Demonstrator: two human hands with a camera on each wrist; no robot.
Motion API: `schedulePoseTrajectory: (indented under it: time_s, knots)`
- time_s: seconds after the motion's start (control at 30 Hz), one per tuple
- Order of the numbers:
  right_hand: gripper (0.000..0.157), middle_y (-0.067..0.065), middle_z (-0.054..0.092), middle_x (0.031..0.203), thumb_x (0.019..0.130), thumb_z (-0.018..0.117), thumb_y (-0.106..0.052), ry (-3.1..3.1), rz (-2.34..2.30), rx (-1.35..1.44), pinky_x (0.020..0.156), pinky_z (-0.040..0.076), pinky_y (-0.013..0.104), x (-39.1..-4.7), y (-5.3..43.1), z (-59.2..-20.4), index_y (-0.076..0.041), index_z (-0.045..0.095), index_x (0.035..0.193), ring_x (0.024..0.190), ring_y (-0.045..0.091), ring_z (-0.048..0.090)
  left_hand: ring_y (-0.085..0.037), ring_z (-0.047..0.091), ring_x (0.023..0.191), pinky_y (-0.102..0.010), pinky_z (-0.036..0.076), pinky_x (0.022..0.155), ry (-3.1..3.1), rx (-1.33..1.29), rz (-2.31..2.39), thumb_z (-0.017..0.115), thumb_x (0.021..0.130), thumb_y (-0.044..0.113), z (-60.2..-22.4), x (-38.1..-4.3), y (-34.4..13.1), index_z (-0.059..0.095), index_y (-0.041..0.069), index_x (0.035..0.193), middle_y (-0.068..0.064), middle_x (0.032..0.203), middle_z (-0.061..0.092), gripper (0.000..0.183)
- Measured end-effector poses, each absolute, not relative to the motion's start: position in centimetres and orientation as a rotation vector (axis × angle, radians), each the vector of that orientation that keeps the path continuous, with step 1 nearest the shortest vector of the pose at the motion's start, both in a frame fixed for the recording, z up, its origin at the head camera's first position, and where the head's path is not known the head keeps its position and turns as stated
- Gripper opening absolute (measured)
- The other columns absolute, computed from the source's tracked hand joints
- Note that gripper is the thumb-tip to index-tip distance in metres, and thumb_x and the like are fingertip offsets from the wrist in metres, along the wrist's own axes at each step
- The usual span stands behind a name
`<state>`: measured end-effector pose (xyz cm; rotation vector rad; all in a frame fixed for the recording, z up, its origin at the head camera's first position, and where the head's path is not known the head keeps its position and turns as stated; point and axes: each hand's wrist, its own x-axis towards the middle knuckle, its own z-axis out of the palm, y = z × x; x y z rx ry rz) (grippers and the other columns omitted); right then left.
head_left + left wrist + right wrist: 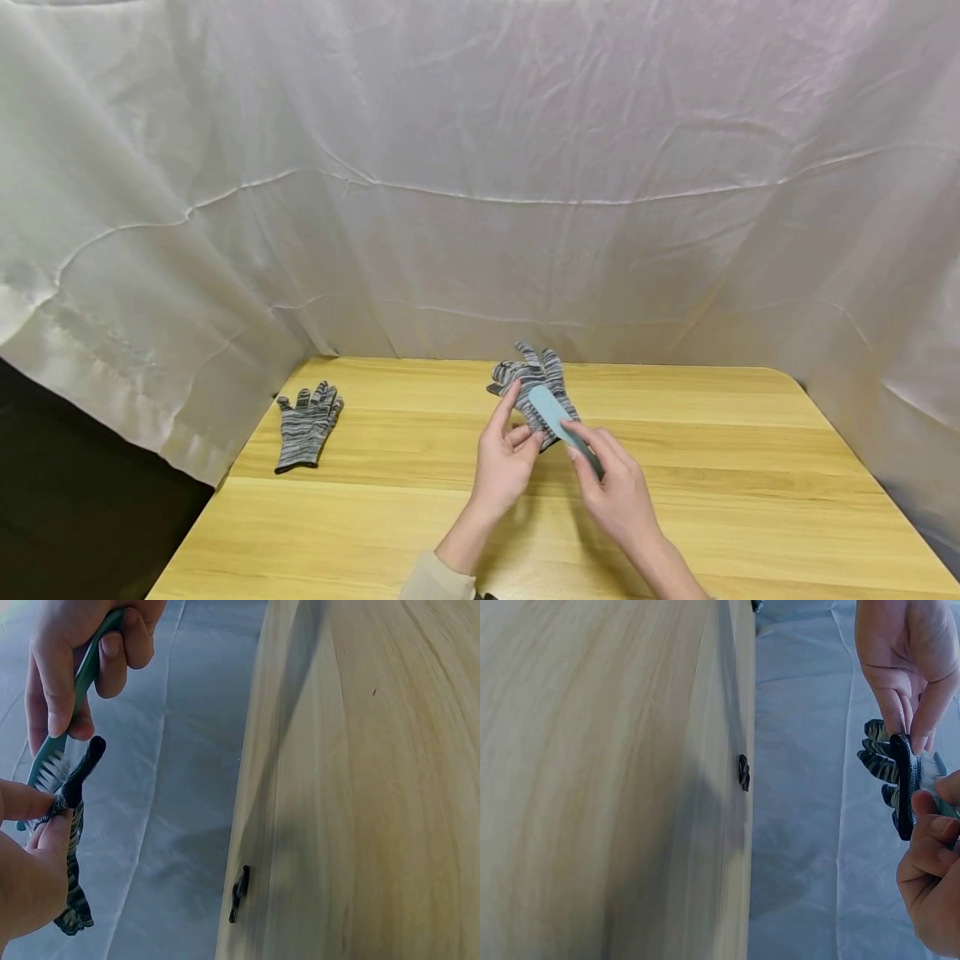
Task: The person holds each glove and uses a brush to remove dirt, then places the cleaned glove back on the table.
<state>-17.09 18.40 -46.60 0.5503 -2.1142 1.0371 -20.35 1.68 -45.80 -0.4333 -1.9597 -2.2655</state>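
Note:
My left hand (501,471) pinches a grey-and-black striped knit glove (555,375) near its dark-edged cuff, with the glove held up over the table. In my right hand (621,496) is a teal brush (549,407), gripped by its handle, its head laid along the glove. White bristles (52,771) face the knit by the cuff in the left wrist view. Seen from the right wrist, the glove's fingers (879,754) hang away from the brush. A second matching glove (309,429) lies flat at the table's left side, fingers pointing to the back.
The wooden table (750,500) has a pale curtain (480,167) behind it and at its sides. A small dark item (239,894) sits near the table's edge in both wrist views. A black area (67,500) lies beyond the table at lower left.

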Motion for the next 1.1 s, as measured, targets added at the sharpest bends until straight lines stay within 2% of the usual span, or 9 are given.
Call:
schedulePoseTrajectory:
  time_s: [0.17, 0.33, 0.6, 0.8, 1.1]
  knots:
    - [0.047, -0.001, 0.068, 0.098, 0.088, 0.074, 0.01, -2.108, 1.03, 0.542, 0.054, 0.038, 0.013, -17.21, 18.48, -46.58, -0.01, 0.07, 0.13, 0.067, 0.002, 0.045, -0.022, 0.073, 0.092, -0.014, 0.057, 0.065, -1.967, -0.422, -2.239, 0.061, 0.092, -0.017, -45.81, -20.32, 1.73, 0.036, 0.016, 0.163, -0.011, 0.167, 0.034, 0.082]
    - [0.046, -0.001, 0.067, 0.097, 0.088, 0.074, 0.009, -2.118, 1.024, 0.528, 0.055, 0.039, 0.013, -17.28, 18.59, -46.57, -0.009, 0.07, 0.13, 0.068, 0.003, 0.046, -0.019, 0.072, 0.089, -0.014, 0.056, 0.064, -1.967, -0.419, -2.232, 0.061, 0.092, -0.016, -45.79, -20.31, 1.76, 0.036, 0.017, 0.163, -0.007, 0.167, 0.034, 0.082]
    - [0.046, 0.001, 0.068, 0.095, 0.087, 0.075, 0.009, -2.145, 1.0, 0.468, 0.055, 0.039, 0.013, -17.33, 18.9, -46.64, -0.009, 0.071, 0.128, 0.066, 0.003, 0.046, -0.031, 0.071, 0.111, -0.022, 0.062, 0.078, -1.974, -0.414, -2.235, 0.061, 0.093, -0.016, -45.89, -20.27, 1.91, 0.036, 0.016, 0.163, -0.007, 0.169, 0.03, 0.081]
    - [0.043, 0.003, 0.069, 0.097, 0.088, 0.075, 0.008, -2.16, 0.983, 0.438, 0.056, 0.041, 0.013, -17.41, 18.98, -46.71, -0.009, 0.071, 0.127, 0.068, 0.004, 0.048, -0.033, 0.071, 0.112, -0.023, 0.062, 0.079, -1.961, -0.42, -2.248, 0.06, 0.092, -0.017, -45.8, -20.24, 2.0, 0.036, 0.014, 0.163, -0.009, 0.169, 0.031, 0.081]
    - [0.042, 0.007, 0.073, 0.105, 0.089, 0.075, 0.006, -2.184, 0.945, 0.378, 0.066, 0.045, 0.013, -17.43, 19.17, -46.85, -0.009, 0.072, 0.127, 0.079, 0.01, 0.06, -0.035, 0.07, 0.113, -0.024, 0.062, 0.081, -1.949, -0.432, -2.265, 0.06, 0.091, -0.018, -45.89, -20.28, 2.08, 0.037, 0.013, 0.162, -0.012, 0.167, 0.033, 0.081]
